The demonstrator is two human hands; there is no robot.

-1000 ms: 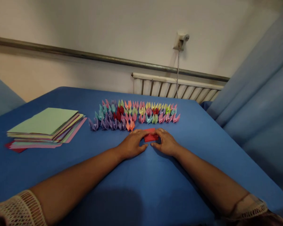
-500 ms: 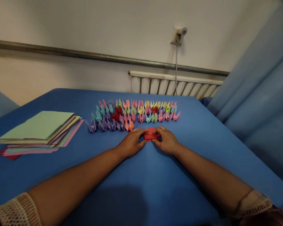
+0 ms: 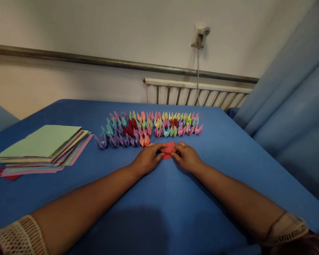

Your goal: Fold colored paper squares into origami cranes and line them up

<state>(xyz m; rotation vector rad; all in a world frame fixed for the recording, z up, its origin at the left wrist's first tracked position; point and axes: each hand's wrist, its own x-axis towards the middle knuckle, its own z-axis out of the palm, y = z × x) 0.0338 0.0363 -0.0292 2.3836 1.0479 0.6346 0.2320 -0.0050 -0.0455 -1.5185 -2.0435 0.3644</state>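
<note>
You have a small piece of red paper [image 3: 169, 149] in work on the table [image 3: 215, 141], just on your side of the rows of folded figures [image 3: 149, 124]. It looks partly folded: it shows as a compact piece with a crease or overlapping edge across it, and it has none of the upright points that the figures have. Which fold you are on cannot be told, since your fingers cover both sides of it.

Your left hand [image 3: 148, 157] is closed on the paper's left part, thumb and fingers pinching it. Your right hand [image 3: 188, 157] has thumb and fingertips drawn in at the right edge, touching it. Both sit on the near side of the rows.

As for what is done, the rows hold many finished-looking pieces, standing close together in purple, turquoise, pink, yellow, green, orange and red; they overlap too much to count safely. The row nearest you is shorter than those behind, running from the left end to an orange figure [image 3: 145, 140].

What appears left is the rest of the folding on the red piece. Left of the rows, a thick stack of coloured sheets [image 3: 39, 141] lies flat and unfolded, pale green on top.
</note>
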